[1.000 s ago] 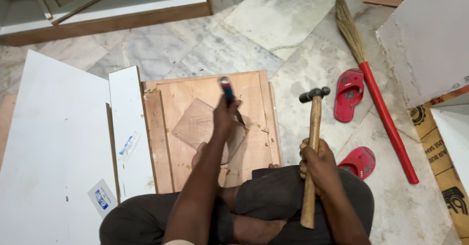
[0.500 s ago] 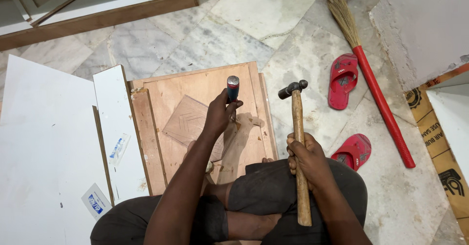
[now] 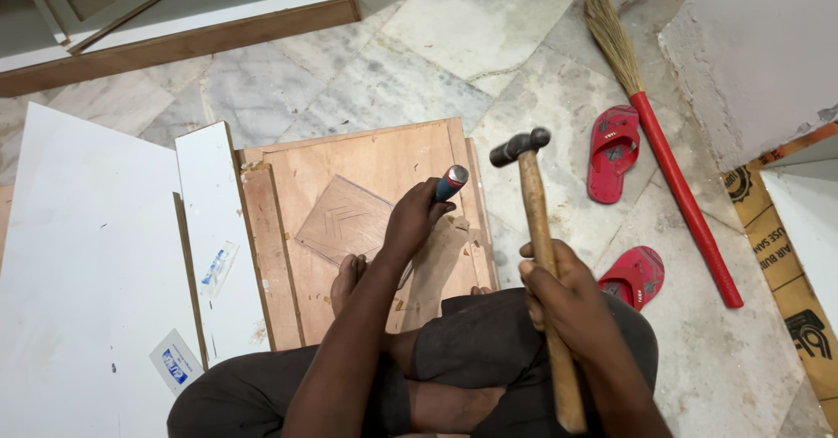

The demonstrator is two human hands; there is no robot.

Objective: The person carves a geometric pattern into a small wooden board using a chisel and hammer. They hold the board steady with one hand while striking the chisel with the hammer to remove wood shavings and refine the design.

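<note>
while the person sits cross-legged on the marble floor point(image 3: 384, 80), the step in hand looks like chiselling into the plywood panel point(image 3: 349, 220): tool set, blow not yet struck. left hand point(image 3: 410, 224) is closed round a chisel point(image 3: 451, 181) with a blue-and-red handle, butt end pointing up toward 1 o'clock, blade hidden under the hand so the exact contact spot on the panel can't be told. right hand point(image 3: 567, 303) is wrapped tight on the wooden shaft of a hammer point(image 3: 532, 228), head raised at about 12 o'clock from that hand and just right of the chisel butt, apart from it. panel lies flat in front of the knees, a bare foot point(image 3: 347, 276) resting on it, a diamond-shaped patch point(image 3: 345, 220) at its middle and chips near the chisel. likely next move calls for the hammer head to land square on the chisel butt, left hand holding the angle steady, fingers clear of the strike. white board point(image 3: 78, 272) at 9 o'clock, red slippers point(image 3: 613, 151) and a broom point(image 3: 663, 158) at 3 o'clock.
</note>
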